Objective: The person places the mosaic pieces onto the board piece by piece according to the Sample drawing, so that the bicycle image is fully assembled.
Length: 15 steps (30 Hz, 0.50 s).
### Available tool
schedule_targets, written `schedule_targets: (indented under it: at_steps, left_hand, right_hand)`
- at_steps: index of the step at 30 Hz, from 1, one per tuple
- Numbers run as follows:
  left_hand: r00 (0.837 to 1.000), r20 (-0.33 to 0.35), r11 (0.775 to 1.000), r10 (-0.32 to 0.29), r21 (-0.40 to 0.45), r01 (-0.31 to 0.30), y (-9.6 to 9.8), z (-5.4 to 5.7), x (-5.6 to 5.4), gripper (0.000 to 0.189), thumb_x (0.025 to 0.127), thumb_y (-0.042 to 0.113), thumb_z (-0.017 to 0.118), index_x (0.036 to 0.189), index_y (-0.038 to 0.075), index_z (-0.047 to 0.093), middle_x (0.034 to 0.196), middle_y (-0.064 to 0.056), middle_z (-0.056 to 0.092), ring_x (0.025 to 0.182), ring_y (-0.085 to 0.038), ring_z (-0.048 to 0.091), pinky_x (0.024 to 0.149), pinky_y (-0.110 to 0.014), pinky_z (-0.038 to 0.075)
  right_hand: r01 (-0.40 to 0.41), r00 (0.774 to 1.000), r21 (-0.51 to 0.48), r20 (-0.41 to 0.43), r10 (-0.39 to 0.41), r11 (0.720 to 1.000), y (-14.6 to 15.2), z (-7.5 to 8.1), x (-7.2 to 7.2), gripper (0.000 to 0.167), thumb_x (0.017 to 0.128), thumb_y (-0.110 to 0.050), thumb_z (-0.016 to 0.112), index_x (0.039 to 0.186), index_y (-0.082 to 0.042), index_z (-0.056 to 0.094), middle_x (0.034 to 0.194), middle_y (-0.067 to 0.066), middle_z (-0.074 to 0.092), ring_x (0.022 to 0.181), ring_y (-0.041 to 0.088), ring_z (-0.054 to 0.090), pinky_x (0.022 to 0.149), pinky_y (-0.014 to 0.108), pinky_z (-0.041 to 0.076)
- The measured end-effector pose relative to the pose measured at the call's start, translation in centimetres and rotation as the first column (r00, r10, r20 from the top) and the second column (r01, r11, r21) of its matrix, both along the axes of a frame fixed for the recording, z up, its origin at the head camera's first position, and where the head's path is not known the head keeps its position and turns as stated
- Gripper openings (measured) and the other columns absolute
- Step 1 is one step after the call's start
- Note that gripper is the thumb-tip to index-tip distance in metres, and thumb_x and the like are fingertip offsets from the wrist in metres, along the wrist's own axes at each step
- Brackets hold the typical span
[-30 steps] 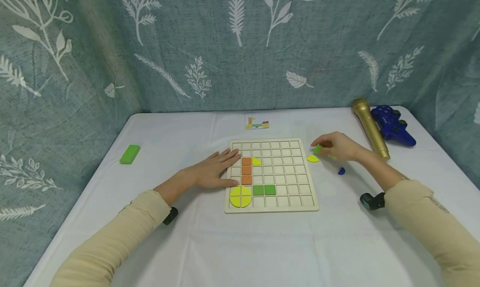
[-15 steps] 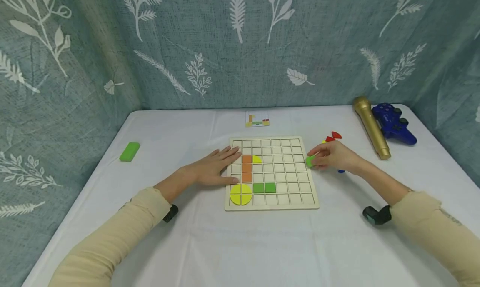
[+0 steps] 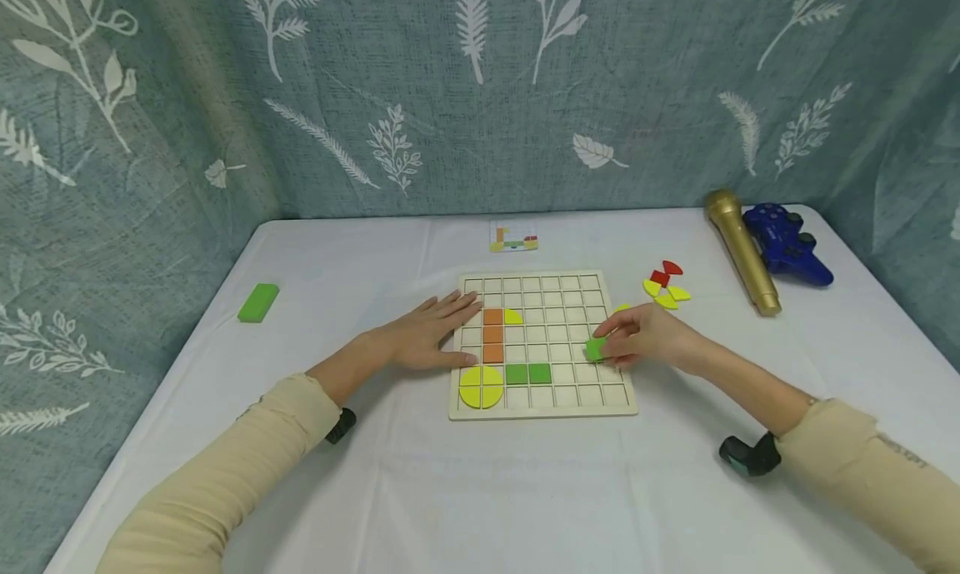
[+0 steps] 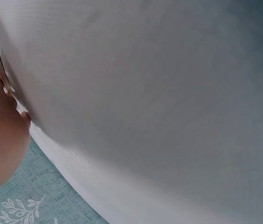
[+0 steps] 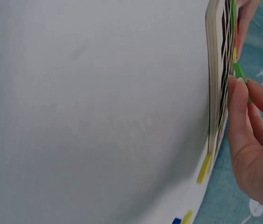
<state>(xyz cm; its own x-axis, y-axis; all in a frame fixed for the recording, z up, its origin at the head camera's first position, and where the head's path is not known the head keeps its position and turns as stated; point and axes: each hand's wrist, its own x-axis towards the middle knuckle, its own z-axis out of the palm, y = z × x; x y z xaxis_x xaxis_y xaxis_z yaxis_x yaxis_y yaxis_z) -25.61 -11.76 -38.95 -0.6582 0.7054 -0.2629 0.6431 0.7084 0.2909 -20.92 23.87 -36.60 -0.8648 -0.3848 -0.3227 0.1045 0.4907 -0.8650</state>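
A surface covered in white cloth carries everything. On it lies a pale wooden board divided into square cells, within reach of both hands.

The left hand lies on the board's left edge, fingers straight and thumb spread apart from them, probably to keep the board from sliding. The right hand is over the board's right side, its fingers pinching a tile.

A gold microphone and a blue game controller lie side by side at the far right, seemingly out of the way. A green block lies well apart at the left. Just beyond the board is a small card with coloured shapes, likely put there to be easily seen.

Orange, yellow and green pieces sit in cells toward the left; loose red and yellow pieces lie near the right hand, presumably for easy picking.

The pinched green tile is between thumb and fingers, its far end jutting past the fingertips, which should leave that edge free. Whether it touches the board cannot be told.
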Motion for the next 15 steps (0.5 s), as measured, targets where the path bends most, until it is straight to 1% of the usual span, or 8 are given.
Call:
schedule_targets:
  at_steps: [3,5,10,15]
  left_hand:
    - [1.000,-0.001,1.000,-0.002,0.003,0.002,0.0,-0.1,-0.1,0.087,0.092,0.064,0.042,0.155,0.018,0.004,0.159,-0.001,-0.004,0.143,-0.020,-0.007,0.114,-0.044,-0.001]
    - [1.000,-0.004,1.000,-0.003,0.006,0.003,0.0,-0.1,-0.1,0.086,0.093,0.063,0.043,0.155,0.017,0.005,0.159,-0.001,-0.003,0.143,-0.021,-0.007,0.114,-0.044,-0.001]
    - [1.000,-0.008,1.000,-0.003,0.013,0.003,0.0,0.0,-0.1,0.086,0.093,0.062,0.044,0.155,0.016,0.006,0.159,-0.003,-0.002,0.144,-0.022,-0.006,0.114,-0.045,0.000]
    - [1.000,-0.011,1.000,-0.002,0.008,0.002,0.0,-0.1,-0.1,0.086,0.093,0.063,0.043,0.155,0.018,0.005,0.159,-0.001,-0.003,0.143,-0.021,-0.006,0.114,-0.044,-0.001]
  right_hand:
    - [-0.015,0.999,-0.041,0.034,0.017,0.999,-0.7,-0.3,0.4,0.029,0.088,-0.004,0.068,0.114,0.009,0.061,0.087,0.011,0.067,0.077,0.023,0.068,0.073,0.033,0.056]
    - [-0.013,0.999,-0.048,0.047,0.015,0.999,-1.2,-0.5,0.6,0.028,0.087,-0.003,0.068,0.112,0.009,0.061,0.084,0.011,0.065,0.076,0.023,0.068,0.072,0.033,0.056]
    - [0.003,0.999,-0.005,0.033,-0.003,1.000,-2.5,-0.8,1.1,0.026,0.085,-0.004,0.072,0.108,0.006,0.064,0.079,0.012,0.061,0.073,0.022,0.069,0.070,0.032,0.057]
    - [0.008,1.000,0.016,0.007,-0.008,1.000,-3.3,-0.9,1.4,0.025,0.084,-0.005,0.073,0.106,0.004,0.066,0.077,0.010,0.061,0.069,0.020,0.068,0.068,0.030,0.057]
